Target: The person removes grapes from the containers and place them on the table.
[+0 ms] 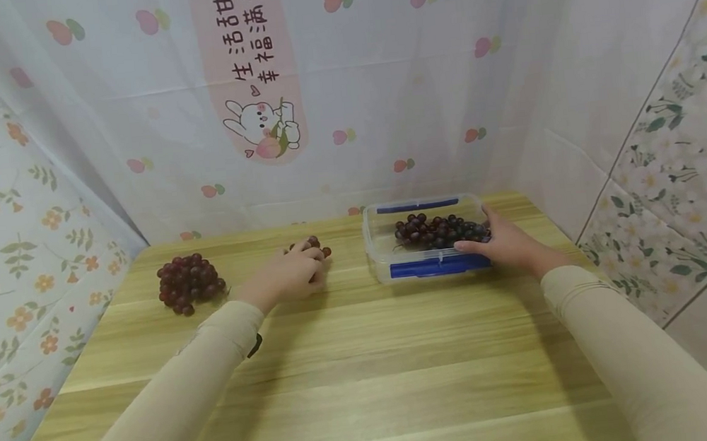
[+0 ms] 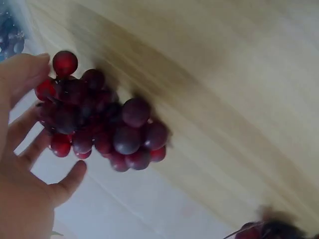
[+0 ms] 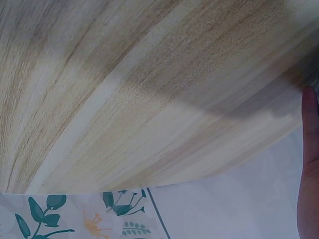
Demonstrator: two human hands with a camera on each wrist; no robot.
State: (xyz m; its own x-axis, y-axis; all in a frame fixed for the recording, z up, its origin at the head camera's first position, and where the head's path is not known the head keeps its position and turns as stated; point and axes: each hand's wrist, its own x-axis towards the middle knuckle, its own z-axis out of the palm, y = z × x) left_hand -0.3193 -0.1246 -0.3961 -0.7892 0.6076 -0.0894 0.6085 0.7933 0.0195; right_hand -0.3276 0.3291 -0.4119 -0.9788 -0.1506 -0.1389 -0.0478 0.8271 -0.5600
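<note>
My left hand [image 1: 294, 272] is at a small bunch of dark red grapes [image 2: 99, 119] on the table. In the left wrist view its thumb and fingers curl about one end of this bunch, the little finger standing apart. At the right, my right hand [image 1: 509, 239] grips the right end of a clear plastic container [image 1: 382, 253] with blue clips, thumb over the front rim. Dark grapes [image 1: 434, 230] lie inside that container. In the right wrist view just an edge of the right hand [image 3: 310, 134] shows.
A larger bunch of red grapes [image 1: 188, 282] lies on the left of the wooden table [image 1: 367, 361]. A white printed curtain [image 1: 381, 104] hangs behind the table, with flowered cloth [image 1: 16, 232] along the left side.
</note>
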